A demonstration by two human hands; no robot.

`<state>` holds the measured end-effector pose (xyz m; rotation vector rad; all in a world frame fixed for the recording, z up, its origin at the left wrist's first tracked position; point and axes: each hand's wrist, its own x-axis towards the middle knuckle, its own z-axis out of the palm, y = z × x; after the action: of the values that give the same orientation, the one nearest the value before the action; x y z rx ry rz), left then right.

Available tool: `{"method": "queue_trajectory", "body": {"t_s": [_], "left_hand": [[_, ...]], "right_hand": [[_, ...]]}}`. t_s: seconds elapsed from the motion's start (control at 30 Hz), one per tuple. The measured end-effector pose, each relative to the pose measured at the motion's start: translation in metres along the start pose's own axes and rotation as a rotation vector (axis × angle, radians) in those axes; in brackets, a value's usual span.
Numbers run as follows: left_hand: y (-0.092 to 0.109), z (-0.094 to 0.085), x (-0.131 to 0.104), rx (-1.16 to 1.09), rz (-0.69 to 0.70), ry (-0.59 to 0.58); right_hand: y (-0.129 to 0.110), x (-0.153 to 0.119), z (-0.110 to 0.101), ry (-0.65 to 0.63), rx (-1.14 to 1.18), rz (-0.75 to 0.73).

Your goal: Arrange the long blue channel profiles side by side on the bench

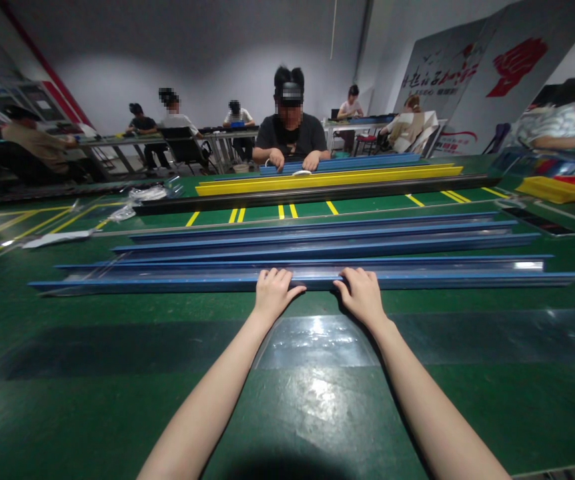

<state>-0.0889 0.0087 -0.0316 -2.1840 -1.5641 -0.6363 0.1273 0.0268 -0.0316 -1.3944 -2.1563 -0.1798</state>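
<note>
Near blue channel: head view; the near blue channel (167, 283) lies lengthwise across the green surface (117, 413), in front of the person; long walls upright, ends apart from any other holder.
Left hand: the left hand (273, 293) clamped on the channel's near wall; fingers bent over the rim, thumb stretched along the near side toward the other hand.
Right hand: the right hand (360, 293) clamped on the same wall, a short gap from the left; fingers over the rim, thumb pointing inward.
Clear strip: the clear strip (317, 340) flat on the surface, nearer the body, beneath the forearms; apart from the channel; neither hand on it.
Rear blue channels: the rear blue channels (317, 251) laid just behind, slightly askew; no hand on them; exact count hard to tell.
Done: blue pieces set out in rows, the near one in both hands; glossy material shows between its walls, whether a fitted film or its own floor cannot tell.
Left: my judgement, work on the near piece is under way, not finished; the loose strip looks unused; whether the rear pieces are complete cannot tell.
Far side: yellow channel (317, 179) and black channel (317, 194) lie before a co-worker (292, 137), out of this person's grasp.
</note>
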Motion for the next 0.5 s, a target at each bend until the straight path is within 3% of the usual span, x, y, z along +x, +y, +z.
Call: {"method": "queue_trajectory", "body": {"t_s": [0.2,0.5], "left_hand": [[-0.002,-0.002,0.002,-0.001,0.021,-0.011],[-0.006,-0.009,0.012,-0.069,0.164,-0.182]], "right_hand": [[0.000,0.000,-0.001,-0.009,-0.008,0.000],[0.000,0.000,0.000,-0.010,-0.005,-0.002]]}}
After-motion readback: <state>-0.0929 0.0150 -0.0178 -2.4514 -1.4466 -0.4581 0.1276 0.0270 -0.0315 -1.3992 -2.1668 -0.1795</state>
